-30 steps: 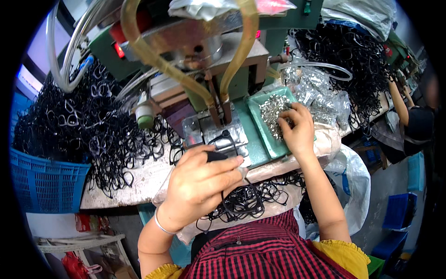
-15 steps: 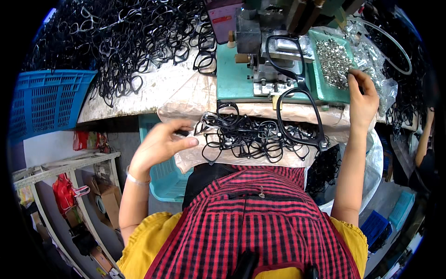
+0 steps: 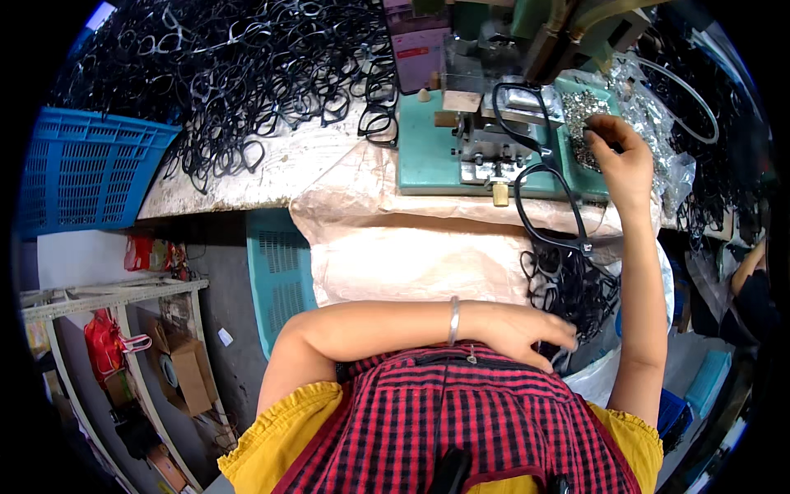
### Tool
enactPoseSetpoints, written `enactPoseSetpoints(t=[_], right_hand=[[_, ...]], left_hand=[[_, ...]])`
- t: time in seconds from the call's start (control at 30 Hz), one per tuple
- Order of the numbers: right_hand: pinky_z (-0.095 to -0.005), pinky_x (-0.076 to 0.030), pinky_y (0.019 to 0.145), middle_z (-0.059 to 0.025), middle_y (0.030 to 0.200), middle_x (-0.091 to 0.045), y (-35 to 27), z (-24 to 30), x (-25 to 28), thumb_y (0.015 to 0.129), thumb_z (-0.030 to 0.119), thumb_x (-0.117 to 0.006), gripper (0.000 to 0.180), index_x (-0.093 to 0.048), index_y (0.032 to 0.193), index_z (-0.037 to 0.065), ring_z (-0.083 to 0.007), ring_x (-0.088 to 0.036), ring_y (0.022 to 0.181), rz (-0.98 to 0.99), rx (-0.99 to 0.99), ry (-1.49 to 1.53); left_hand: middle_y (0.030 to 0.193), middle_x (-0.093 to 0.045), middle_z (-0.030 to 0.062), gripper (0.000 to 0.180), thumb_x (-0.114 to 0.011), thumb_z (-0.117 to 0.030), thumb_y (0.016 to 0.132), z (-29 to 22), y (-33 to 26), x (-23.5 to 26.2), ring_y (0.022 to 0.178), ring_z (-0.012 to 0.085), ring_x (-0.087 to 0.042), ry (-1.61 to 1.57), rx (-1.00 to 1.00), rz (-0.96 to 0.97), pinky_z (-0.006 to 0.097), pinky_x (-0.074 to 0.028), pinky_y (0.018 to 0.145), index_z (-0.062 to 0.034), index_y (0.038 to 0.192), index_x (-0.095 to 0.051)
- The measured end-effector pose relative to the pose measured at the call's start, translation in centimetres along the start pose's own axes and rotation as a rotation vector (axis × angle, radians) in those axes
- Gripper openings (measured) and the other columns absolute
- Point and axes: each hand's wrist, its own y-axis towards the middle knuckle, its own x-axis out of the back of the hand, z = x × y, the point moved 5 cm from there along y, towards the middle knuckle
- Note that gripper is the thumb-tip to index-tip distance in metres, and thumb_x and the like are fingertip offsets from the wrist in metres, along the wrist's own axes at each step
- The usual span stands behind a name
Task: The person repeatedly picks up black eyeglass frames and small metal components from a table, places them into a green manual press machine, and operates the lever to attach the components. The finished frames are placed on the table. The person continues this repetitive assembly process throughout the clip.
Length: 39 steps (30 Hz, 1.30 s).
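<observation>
My left hand [image 3: 522, 333] reaches across the front of my apron to the right, its fingers and thumb apart. Beside its fingertips lies a heap of black eyeglass frames [image 3: 568, 284] at the right end of the paper-covered ledge [image 3: 411, 259]. My right hand [image 3: 623, 165] is over the green tray of small shiny metal pieces [image 3: 583, 111], fingers curled toward the thumb; what they pinch is too small to make out. A larger-looking black eyeglass frame [image 3: 550, 156] hangs upright in front of the bench machine [image 3: 494, 152], left of my right hand.
Many black eyeglass frames [image 3: 271, 66] cover the bench at the back left. A blue basket [image 3: 90, 173] stands left of them. Clear plastic bags [image 3: 671, 107] lie right of the tray. A teal basket [image 3: 280, 272] is below the ledge. Another person's arm [image 3: 747, 267] shows far right.
The frames on the paper ledge have shifted right and down to its right end. My left hand swept rightward across my front. My right hand moved left, further over the metal pieces.
</observation>
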Motion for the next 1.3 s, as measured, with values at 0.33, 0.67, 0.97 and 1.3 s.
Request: enactPoseSetpoints(t=[0.33, 0.67, 0.97, 1.3], right_hand=[[-0.0277, -0.051, 0.085, -0.0080, 0.093, -0.074, -2.9, -1.8, 1.8, 0.083, 0.010, -0.073, 0.016, -0.075, 0.096, 0.001, -0.0164, -0.068, 0.088, -0.180, -0.063, -0.022], [-0.0273, -0.050, 0.085, -0.0054, 0.095, -0.069, 0.9, 9.3, -1.3, 0.080, -0.001, -0.070, 0.022, -0.067, 0.102, -0.001, -0.0138, -0.064, 0.090, -0.105, 0.125, 0.572], [-0.0238, -0.047, 0.083, -0.0036, 0.093, -0.064, 0.6, 9.3, -3.2, 0.078, 0.001, -0.073, 0.046, -0.057, 0.120, -0.004, -0.0097, -0.060, 0.086, -0.113, -0.030, 0.746], [-0.0300, -0.045, 0.100, -0.0142, 0.122, -0.062, -1.7, 12.6, -2.9, 0.084, -0.005, -0.065, 0.053, -0.049, 0.134, -0.004, -0.0176, -0.060, 0.112, 0.004, -0.080, 0.908]], left_hand=[[0.090, -0.064, 0.0141, 0.013, -0.056, -0.010, 0.082, 13.7, -14.1, 8.1, 0.082, 0.0302, -0.067, 1.170, 0.528, -0.437, 0.043, -0.056, 0.070, -0.0014, 0.088, -0.065], [0.083, -0.062, 0.0097, 0.006, -0.060, -0.011, 0.077, 6.6, -15.4, 7.4, 0.081, 0.0281, -0.059, 1.168, 0.572, -0.227, 0.038, -0.051, 0.073, -0.0054, 0.078, -0.063], [0.085, -0.073, 0.0136, 0.014, -0.065, 0.009, 0.069, -20.2, -11.4, 18.4, 0.073, 0.0185, -0.068, 0.472, -0.015, -1.108, 0.032, -0.052, 0.079, -0.0043, 0.075, -0.067], [0.098, -0.071, 0.0145, 0.025, -0.063, 0.016, 0.071, -23.0, -5.9, 20.7, 0.082, 0.0209, -0.067, 0.956, -0.287, -1.237, 0.031, -0.055, 0.072, -0.0006, 0.090, -0.065]])
